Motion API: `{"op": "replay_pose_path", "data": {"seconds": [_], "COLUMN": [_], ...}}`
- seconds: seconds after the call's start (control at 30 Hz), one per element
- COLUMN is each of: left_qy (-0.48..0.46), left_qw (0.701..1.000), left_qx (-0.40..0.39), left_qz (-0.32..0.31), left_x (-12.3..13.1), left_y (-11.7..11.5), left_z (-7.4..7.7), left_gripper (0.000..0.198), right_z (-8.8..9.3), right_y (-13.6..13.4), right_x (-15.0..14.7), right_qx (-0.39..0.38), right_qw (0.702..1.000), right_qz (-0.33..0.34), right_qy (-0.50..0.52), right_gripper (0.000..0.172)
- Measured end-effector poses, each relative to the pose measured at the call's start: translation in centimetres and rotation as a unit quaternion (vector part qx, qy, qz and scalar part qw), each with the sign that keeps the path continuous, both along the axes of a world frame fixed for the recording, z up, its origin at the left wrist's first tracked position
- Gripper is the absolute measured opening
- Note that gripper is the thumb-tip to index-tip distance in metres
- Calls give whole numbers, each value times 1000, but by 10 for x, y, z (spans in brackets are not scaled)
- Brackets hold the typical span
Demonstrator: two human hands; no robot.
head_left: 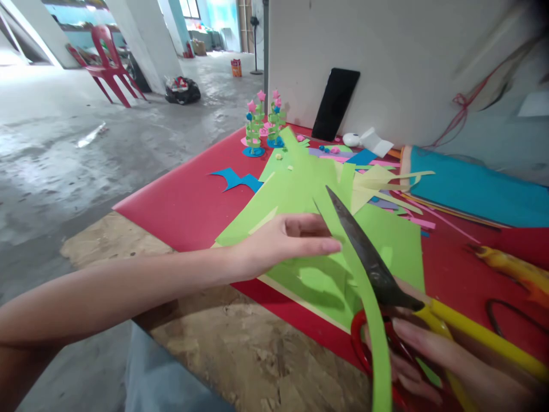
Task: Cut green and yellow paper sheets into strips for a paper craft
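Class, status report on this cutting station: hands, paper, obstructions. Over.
Left hand holds green sheet. Right hand holds scissors, blade against the sheet. Green strip hangs over the handles; scraps beyond.

The chipboard table (240, 343) in front of me carries a red sheet (184, 200) that leaves its near corner bare. Sheets of green paper (300, 189) lie mid-sheet, with a blue scrap (235, 179) towards the left edge. Two paper trees (262, 123) stand at the far left corner, a phone (335, 103) leans at the far edge, and a stack of coloured paper (476, 186) lies right.
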State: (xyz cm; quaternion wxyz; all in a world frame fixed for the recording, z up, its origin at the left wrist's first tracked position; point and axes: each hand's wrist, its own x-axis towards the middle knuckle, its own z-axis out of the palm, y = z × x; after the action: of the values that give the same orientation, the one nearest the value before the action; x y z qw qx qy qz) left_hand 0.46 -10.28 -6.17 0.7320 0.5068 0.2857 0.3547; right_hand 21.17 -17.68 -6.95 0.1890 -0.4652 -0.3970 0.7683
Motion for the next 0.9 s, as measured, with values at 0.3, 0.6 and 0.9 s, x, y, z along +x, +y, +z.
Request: {"op": "replay_pose_path", "data": {"seconds": [0.3, 0.6, 0.9], "left_qy": [-81, -99, -74], "left_qw": [988, 988, 991], "left_qx": [-14, -17, -17], "left_qz": [130, 118, 112], "left_x": [-5, -6, -5], "left_y": [9, 10, 9], "left_z": [3, 3, 4], "left_gripper": [7, 7, 9], "right_z": [7, 4, 8], "right_y": [4, 3, 5], "right_x": [-3, 0, -1], "right_qx": [28, 11, -4], "right_qw": [998, 997, 999], "right_qz": [34, 36, 25], "right_qy": [48, 62, 48], "right_gripper": [27, 26, 30]}}
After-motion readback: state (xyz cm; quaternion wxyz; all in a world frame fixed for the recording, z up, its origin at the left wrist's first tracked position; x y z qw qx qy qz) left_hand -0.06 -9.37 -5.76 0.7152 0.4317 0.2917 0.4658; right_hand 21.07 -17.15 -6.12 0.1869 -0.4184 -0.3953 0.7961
